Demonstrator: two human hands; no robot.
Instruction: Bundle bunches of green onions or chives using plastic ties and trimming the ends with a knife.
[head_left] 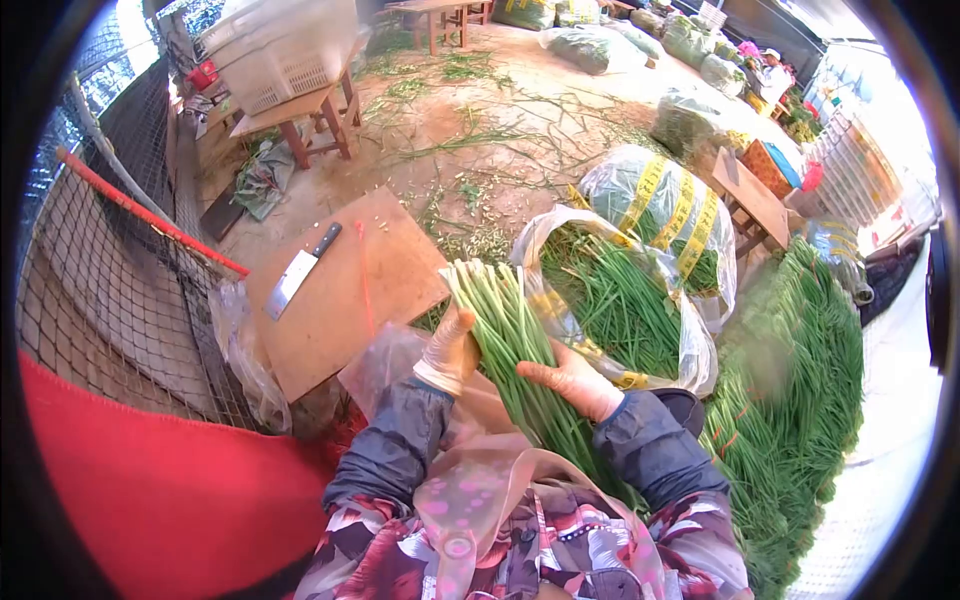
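A thick bundle of long green chives (510, 340) with pale cut ends pointing away lies across my lap. My left hand (450, 350), in a light glove, grips the bundle from its left side. Wearing the same kind of glove, my right hand (570, 380) clasps it from the right, a little nearer to me. The bundle's lower part disappears between my dark blue sleeves and the pink plastic apron (480, 500).
A wooden board (350, 300) with a cleaver (298, 272) lies left of the bundle. An open plastic bag of chives (620, 300) sits to the right, a loose chive heap (800, 380) beyond it. Wire mesh fence (110, 290) and red cloth (150, 490) at left; stools, crates, packed bags behind.
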